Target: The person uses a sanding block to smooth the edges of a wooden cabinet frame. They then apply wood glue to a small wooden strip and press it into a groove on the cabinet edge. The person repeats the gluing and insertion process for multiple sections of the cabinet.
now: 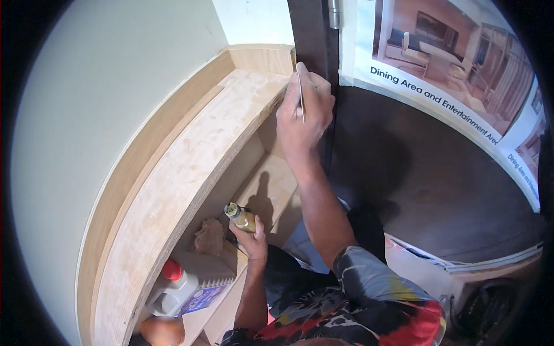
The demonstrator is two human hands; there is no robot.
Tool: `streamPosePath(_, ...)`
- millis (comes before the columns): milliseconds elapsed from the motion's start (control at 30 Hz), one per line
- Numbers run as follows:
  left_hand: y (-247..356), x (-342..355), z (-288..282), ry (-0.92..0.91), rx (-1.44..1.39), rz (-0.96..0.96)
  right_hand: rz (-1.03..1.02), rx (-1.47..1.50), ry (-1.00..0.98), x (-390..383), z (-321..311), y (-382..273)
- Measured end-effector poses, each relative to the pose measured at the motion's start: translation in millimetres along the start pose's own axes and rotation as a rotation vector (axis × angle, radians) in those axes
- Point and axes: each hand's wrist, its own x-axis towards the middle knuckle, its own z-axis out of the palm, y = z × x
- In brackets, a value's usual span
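Glue bottle (240, 217) sits gripped in the left hand (252, 241) down by the lower shelf (271, 187), while the right hand (303, 112) has its fingers pinched shut on a thin strip (300, 95) pressed against the top plywood board's (190, 173) end, so I'd guess the edging's barely started.

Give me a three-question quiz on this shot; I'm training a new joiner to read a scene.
1. True or false: the right hand holds a thin flat blade against the end of the plywood top.
2. What does the left hand hold? A) a hammer B) a small yellowish bottle C) a brush
3. What colour is the cap of the white jug on the lower shelf?

Key
1. True.
2. B: the small bottle, with the fingers wrapped round it.
3. Red.
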Motion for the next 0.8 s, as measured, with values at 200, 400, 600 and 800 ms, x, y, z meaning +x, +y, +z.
streamPosePath(200,6,0,2,0.0,-0.005,-0.005,-0.011,0.027,-0.051,1,-5,-6)
streamPosePath(400,3,1,1,0.012,0.034,0.007,-0.023,0.013,-0.011,5,-13,-1)
streamPosePath(600,12,1,1,-0.02,-0.006,0.002,-0.051,-0.062,-0.043,4,-3,1)
streamPosePath(800,10,0,2,-0.014,-0.046,-0.019,-0.009,-0.091,-0.04,14,8,-15)
